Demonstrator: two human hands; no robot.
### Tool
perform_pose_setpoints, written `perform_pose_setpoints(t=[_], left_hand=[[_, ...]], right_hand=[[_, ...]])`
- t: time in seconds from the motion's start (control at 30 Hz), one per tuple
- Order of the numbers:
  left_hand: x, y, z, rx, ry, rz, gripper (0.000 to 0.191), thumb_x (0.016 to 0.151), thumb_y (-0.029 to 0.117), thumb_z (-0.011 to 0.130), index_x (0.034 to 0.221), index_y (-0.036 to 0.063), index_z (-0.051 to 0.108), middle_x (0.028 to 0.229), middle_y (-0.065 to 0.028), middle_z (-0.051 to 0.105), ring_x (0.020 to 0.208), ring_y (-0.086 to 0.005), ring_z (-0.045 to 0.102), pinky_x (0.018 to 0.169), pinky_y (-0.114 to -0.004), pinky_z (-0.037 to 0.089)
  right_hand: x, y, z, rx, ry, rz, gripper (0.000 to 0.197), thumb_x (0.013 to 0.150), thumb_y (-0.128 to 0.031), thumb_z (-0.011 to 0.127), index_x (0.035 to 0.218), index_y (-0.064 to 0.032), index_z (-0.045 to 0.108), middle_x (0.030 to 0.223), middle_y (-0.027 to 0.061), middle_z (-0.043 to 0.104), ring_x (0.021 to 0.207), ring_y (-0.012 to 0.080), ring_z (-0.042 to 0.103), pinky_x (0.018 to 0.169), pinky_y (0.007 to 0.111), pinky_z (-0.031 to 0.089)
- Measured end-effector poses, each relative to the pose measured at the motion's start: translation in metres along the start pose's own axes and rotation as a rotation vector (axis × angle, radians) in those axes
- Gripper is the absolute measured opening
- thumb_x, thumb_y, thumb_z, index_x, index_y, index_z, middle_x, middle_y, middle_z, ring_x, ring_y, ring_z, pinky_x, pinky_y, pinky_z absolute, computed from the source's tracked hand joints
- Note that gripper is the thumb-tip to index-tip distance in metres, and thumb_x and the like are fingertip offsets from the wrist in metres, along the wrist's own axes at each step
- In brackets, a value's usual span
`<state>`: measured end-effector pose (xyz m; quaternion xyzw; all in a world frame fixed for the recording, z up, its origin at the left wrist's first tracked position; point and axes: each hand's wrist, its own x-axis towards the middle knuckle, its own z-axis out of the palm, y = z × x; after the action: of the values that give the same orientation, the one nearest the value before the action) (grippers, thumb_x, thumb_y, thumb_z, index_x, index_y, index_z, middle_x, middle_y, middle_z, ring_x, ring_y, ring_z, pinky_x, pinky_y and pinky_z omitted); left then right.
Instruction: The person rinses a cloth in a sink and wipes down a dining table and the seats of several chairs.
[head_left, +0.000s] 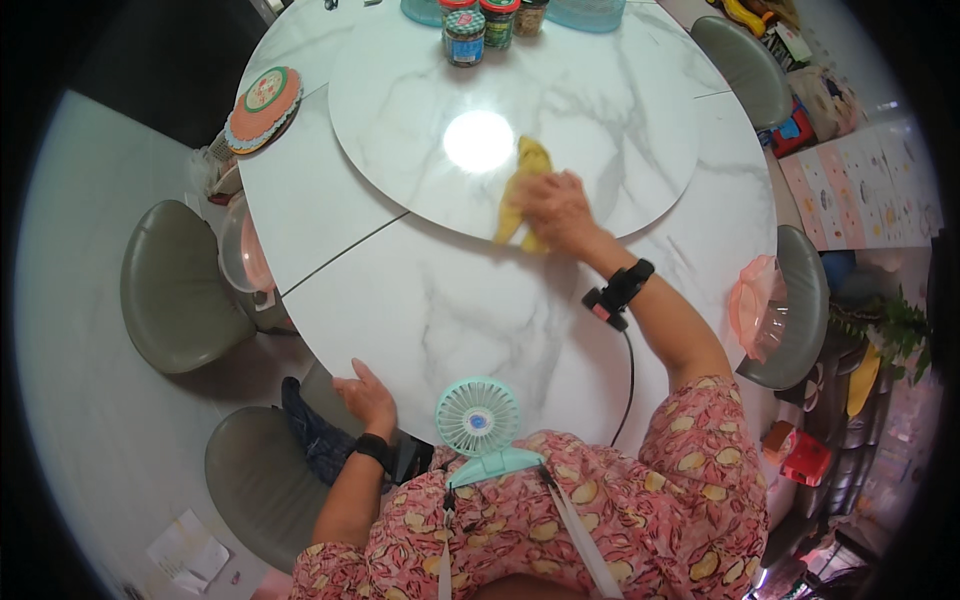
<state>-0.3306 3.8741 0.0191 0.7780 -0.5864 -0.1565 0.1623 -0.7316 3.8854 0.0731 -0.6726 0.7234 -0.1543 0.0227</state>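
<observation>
My right hand (556, 211) presses a yellow cloth (534, 159) onto the round marbled turntable (405, 142), close to its front rim. The cloth is bunched under the palm and pokes out beyond the fingers and below them. My left hand (367, 397) rests at the near-left edge of the white marbled table (480, 307), thumb apart from the fingers, with nothing seen in it. A black strap with a small device (621, 294) sits on my right wrist, and a cable runs down from it. The turntable bears a bright light reflection.
Several glass jars (465, 39) stand at the turntable's far side beside blue baskets (589, 13). Round placemats (264, 111) lie at the table's left edge. Grey chairs (180, 289) surround the table; a pink bowl (756, 307) is at the right. A mint fan (478, 420) hangs at my chest.
</observation>
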Motion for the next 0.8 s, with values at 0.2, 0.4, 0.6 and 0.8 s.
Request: perform_pose_setpoints(t=[0.2, 0.4, 0.6, 0.8], left_hand=[[0.000, 0.004, 0.014, -0.050, -0.013, 0.016, 0.056, 0.091, 0.041, 0.043, 0.105, -0.0131, 0.036, 0.098, -0.0337, 0.050, 0.090, -0.0447, 0.053, 0.077, -0.045, 0.043], [0.005, -0.016, 0.012, -0.065, 0.004, 0.011, 0.056, 0.091, 0.039, 0.043, 0.106, -0.0137, 0.035, 0.100, -0.0333, 0.050, 0.090, -0.0444, 0.053, 0.077, -0.045, 0.044], [0.000, -0.001, 0.001, -0.041, -0.008, 0.038, 0.055, 0.091, 0.038, 0.043, 0.106, -0.0142, 0.035, 0.098, -0.0332, 0.051, 0.086, -0.0444, 0.054, 0.075, -0.046, 0.044], [-0.001, 0.004, 0.011, -0.097, -0.001, 0.065, 0.053, 0.091, 0.035, 0.045, 0.106, -0.0142, 0.034, 0.094, -0.0332, 0.052, 0.085, -0.0457, 0.053, 0.073, -0.047, 0.043]], right_hand=[[0.025, 0.103, 0.026, -0.281, 0.199, 0.582, 0.055, 0.076, -0.043, 0.058, 0.122, -0.0144, 0.051, 0.133, 0.0159, 0.040, 0.125, 0.0354, 0.032, 0.103, 0.052, 0.018], [0.055, -0.038, 0.054, -0.027, 0.203, 0.010, 0.055, 0.078, -0.037, 0.054, 0.121, -0.0030, 0.049, 0.128, 0.0252, 0.040, 0.122, 0.0406, 0.034, 0.103, 0.050, 0.022], [0.016, -0.008, 0.019, -0.075, 0.118, -0.212, 0.035, 0.084, -0.020, 0.047, 0.114, -0.0031, 0.050, 0.122, 0.0185, 0.045, 0.113, 0.0342, 0.042, 0.099, 0.044, 0.031], [-0.001, 0.176, 0.018, -0.469, 0.015, 0.622, 0.059, 0.091, -0.045, 0.029, 0.136, -0.0068, 0.031, 0.140, 0.0212, 0.028, 0.130, 0.0374, 0.023, 0.108, 0.045, 0.011]])
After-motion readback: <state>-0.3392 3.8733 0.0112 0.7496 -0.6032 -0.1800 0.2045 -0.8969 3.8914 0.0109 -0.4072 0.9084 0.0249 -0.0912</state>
